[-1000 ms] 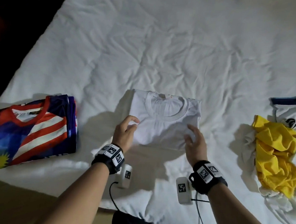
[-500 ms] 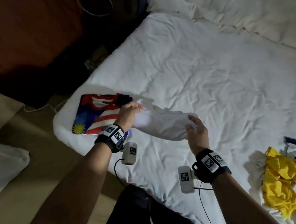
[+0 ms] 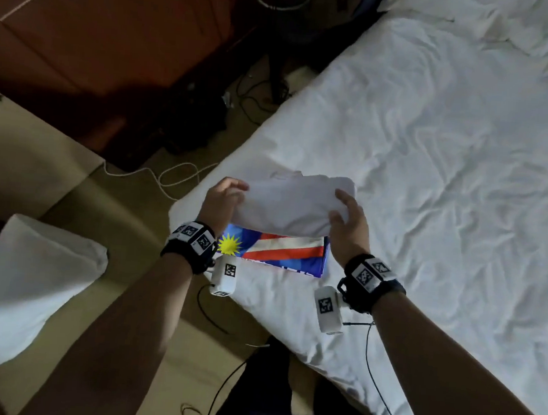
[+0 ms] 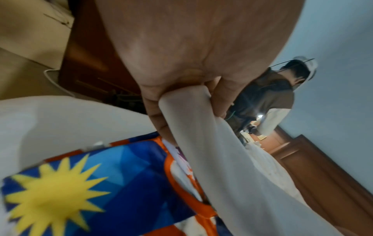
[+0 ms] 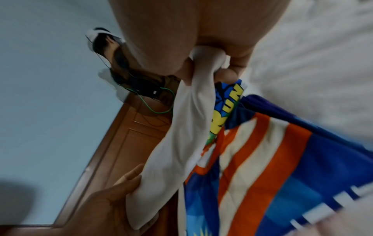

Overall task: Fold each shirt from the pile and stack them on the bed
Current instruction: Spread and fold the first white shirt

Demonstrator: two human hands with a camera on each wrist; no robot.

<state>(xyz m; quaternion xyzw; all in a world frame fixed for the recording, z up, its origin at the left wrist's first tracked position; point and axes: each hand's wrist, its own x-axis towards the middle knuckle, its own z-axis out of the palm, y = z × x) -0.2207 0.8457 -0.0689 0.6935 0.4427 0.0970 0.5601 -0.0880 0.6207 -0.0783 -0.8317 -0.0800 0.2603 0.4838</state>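
A folded white shirt [image 3: 290, 205] hangs in the air between both hands, just above a folded blue, red and white striped shirt [image 3: 282, 251] with a yellow sun that lies at the bed's near left corner. My left hand [image 3: 224, 200] grips the white shirt's left end [image 4: 187, 111], thumb under the fold. At the right end [image 5: 203, 67] my right hand [image 3: 346, 219] grips the cloth, fingers curled round it. The striped shirt [image 4: 80, 183] [image 5: 272, 167] shows below in both wrist views. The pile of unfolded shirts is out of view.
The white bed sheet [image 3: 432, 153] spreads wide to the right and far side. A white pillow [image 3: 17, 283] lies on the beige floor at left. Cables [image 3: 171, 177] trail over the floor beside a dark wooden cabinet [image 3: 100, 33].
Both hands lifted the folded white shirt off the middle of the bed and carried it left, over the striped shirt. The view swung left, and the yellow pile left the frame.
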